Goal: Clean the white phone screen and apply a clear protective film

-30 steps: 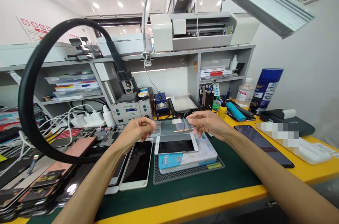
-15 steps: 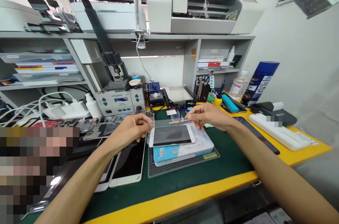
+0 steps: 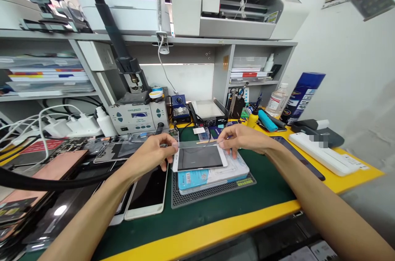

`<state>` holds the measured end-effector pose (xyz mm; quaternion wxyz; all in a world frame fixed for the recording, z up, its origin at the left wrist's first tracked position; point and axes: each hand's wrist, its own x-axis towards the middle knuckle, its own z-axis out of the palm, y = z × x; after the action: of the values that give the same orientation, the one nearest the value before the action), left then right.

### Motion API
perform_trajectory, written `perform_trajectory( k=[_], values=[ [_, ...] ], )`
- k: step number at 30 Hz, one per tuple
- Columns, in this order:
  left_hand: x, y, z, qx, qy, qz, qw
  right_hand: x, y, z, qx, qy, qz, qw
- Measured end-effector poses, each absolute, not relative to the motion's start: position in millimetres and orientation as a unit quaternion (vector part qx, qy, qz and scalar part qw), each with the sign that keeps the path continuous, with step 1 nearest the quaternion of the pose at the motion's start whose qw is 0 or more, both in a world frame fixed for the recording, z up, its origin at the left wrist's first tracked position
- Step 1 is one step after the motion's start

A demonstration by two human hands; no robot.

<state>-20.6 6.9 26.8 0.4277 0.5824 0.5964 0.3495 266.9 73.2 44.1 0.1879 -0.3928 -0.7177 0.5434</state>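
A white phone (image 3: 200,158) with a dark screen lies on a blue-and-white box (image 3: 212,180), which rests on a dark perforated mat (image 3: 200,201). Stretched just above the phone's far edge is a clear screen protector film (image 3: 194,145). My left hand (image 3: 162,150) pinches the film's left end beside the phone's left edge. At the other end, my right hand (image 3: 236,139) pinches the film's right corner, fingers closed over the box. Whether the film touches the screen I cannot tell. A thin tan strip (image 3: 205,142) shows just behind the film.
Left of the box lies a larger white-framed phone (image 3: 148,191). A soldering station (image 3: 135,117) and a hot plate (image 3: 210,113) stand behind. On the right are a dark phone (image 3: 299,158), a white power bank-like block (image 3: 321,154) and a blue spray can (image 3: 304,98).
My right hand has lowered slightly, bringing its end of the film closer to the phone. My left hand keeps its pinch at the left end. The camera view has shifted a little.
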Motion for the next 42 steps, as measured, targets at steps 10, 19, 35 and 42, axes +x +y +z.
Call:
perform_trajectory(
  k=[10, 19, 35, 42],
  values=[
    [-23.6, 4.3, 29.1, 0.56, 0.564, 0.35, 0.496, 268.0, 73.4, 44.6, -0.396, -0.715, 0.546, 0.184],
    [-30.7, -0.7, 36.9, 0.565, 0.533, 0.352, 0.522, 266.9, 75.0, 41.2, -0.381, -0.715, 0.556, 0.187],
    [-29.8, -3.9, 37.1, 0.633, 0.514, 0.314, 0.486, 268.7, 78.7, 36.6, -0.372, -0.683, 0.606, 0.17],
    [-36.0, 3.5, 45.4, 0.453, 0.482, 0.625, 0.415, 279.7, 94.2, 36.0, -0.291, -0.5, 0.738, 0.347]
  ],
)
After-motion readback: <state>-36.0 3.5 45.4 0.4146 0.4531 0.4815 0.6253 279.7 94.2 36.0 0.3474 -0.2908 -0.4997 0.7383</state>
